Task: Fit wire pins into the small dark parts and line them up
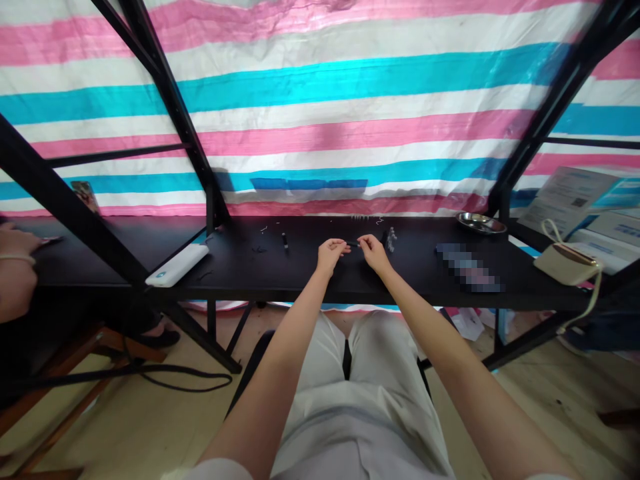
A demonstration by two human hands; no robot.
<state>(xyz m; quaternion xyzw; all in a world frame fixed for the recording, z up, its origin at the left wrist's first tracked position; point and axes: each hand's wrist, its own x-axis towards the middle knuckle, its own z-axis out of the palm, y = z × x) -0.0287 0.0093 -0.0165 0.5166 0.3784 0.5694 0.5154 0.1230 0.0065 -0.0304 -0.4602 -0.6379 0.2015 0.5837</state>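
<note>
Black stick (353,244) | spans the gap between my two hands, over the black table (240,267) | my left hand (331,254) pinches one end, my right hand (374,254) the other | dark cylinder (285,241) apart, leftward

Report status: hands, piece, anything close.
Left hand, right hand: pinching opposite ends. Small dark piece: between them, above black table. Grey cluster: close beside right hand.

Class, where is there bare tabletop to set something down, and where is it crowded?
Bare tabletop lies between the grey cluster and pixelated item, and between the small tube and left hand. It is crowded at the right hand, beside the cluster.
</note>
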